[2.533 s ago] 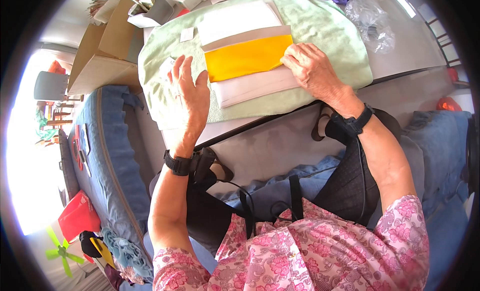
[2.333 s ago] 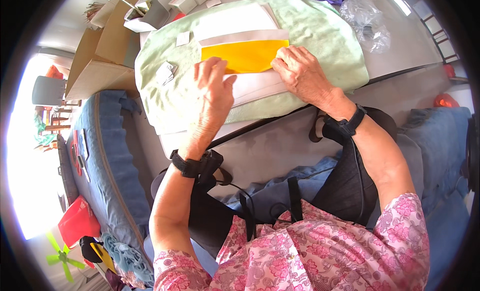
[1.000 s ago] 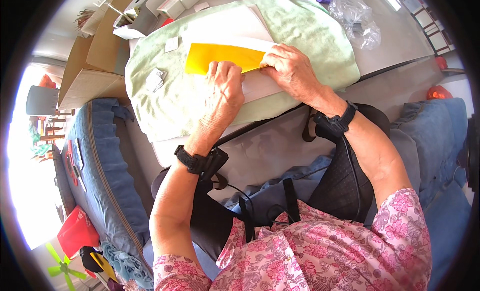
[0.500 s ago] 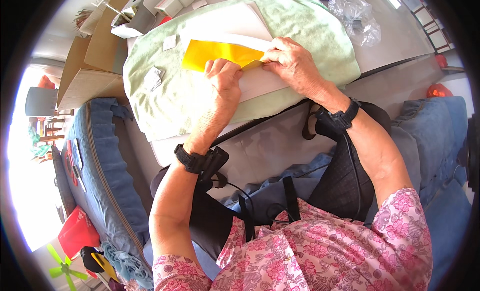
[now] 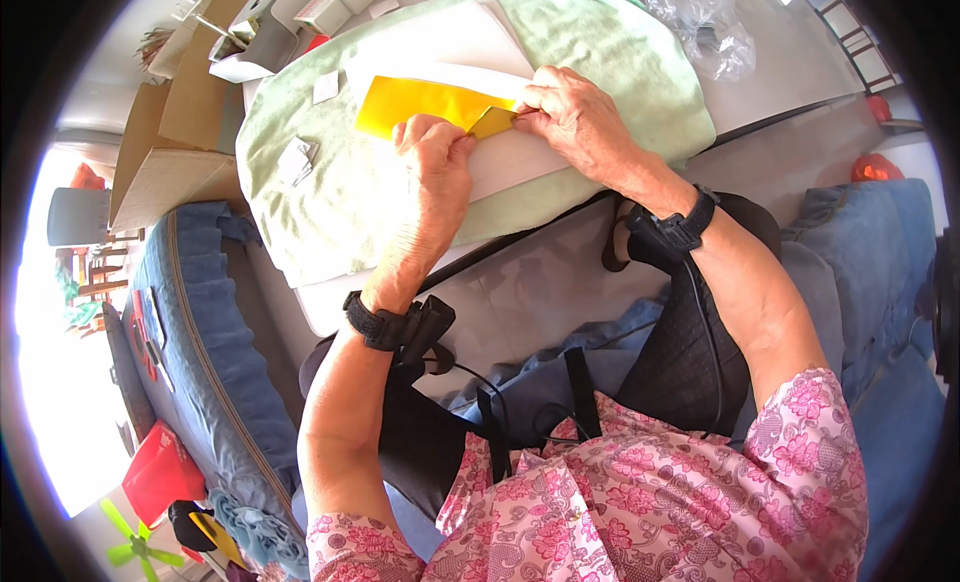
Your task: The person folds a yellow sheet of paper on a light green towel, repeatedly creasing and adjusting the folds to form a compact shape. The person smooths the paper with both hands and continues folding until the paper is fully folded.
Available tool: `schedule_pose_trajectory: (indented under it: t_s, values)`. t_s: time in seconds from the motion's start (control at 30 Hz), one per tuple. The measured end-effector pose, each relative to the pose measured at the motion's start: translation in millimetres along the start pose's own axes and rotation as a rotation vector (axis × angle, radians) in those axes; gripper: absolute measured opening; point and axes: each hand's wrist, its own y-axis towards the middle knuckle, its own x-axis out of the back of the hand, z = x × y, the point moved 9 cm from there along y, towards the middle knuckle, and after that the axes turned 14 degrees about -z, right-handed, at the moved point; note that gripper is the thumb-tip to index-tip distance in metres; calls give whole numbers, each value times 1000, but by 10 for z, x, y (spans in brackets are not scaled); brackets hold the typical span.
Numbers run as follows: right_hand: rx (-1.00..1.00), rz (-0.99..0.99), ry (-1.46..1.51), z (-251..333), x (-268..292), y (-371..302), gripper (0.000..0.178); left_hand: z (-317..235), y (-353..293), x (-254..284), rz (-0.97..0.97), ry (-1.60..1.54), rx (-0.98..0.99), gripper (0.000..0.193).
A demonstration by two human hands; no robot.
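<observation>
A strip of yellow paper (image 5: 415,100) with a white edge along its far side is held just above a stack of white sheets (image 5: 455,47). My left hand (image 5: 436,167) pinches its near edge, thumb and fingers pressed together. At the right end my right hand (image 5: 568,117) grips the corner between thumb and fingertips. A diagonal crease or folded flap (image 5: 490,120) shows between the hands. The paper's part under my fingers is hidden. Each wrist wears a black strap with a small device.
The sheets lie on a pale green towel (image 5: 640,92) covering the table. Folded white paper pieces (image 5: 298,160) and a small white square (image 5: 326,87) lie at the left. A crumpled clear plastic bag (image 5: 705,32) sits at the far right, and a cardboard box (image 5: 180,172) stands at the left.
The right end of the yellow paper now shows a diagonal fold line between my hands. Both hands appear slightly farther left in the view, still gripping the paper.
</observation>
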Motion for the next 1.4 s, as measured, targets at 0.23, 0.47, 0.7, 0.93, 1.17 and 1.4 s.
schedule_pose_trajectory:
  t_s: [0.23, 0.47, 0.7, 0.93, 1.17, 1.4]
  values:
    - [-69, 15, -13, -99, 76, 11, 23, 49, -24, -26, -41, -39, 0, 8]
    - [-90, -8, 24, -218, 89, -25, 25, 43, -23, -11, -28, -71, -1, 9]
    - [-79, -13, 11, -257, 66, -24, 14, 139, -47, -49, 0, -103, 63, 10]
    - [-122, -3, 15, -306, 22, -13, 15, 296, -82, -113, -10, -138, 165, 9]
    - [-124, 4, 22, -308, -20, -33, 13, 309, -92, -116, -38, -38, 146, 10]
    - [-96, 4, -26, -276, -37, -13, 14, 212, -45, -65, -20, 79, 64, 12]
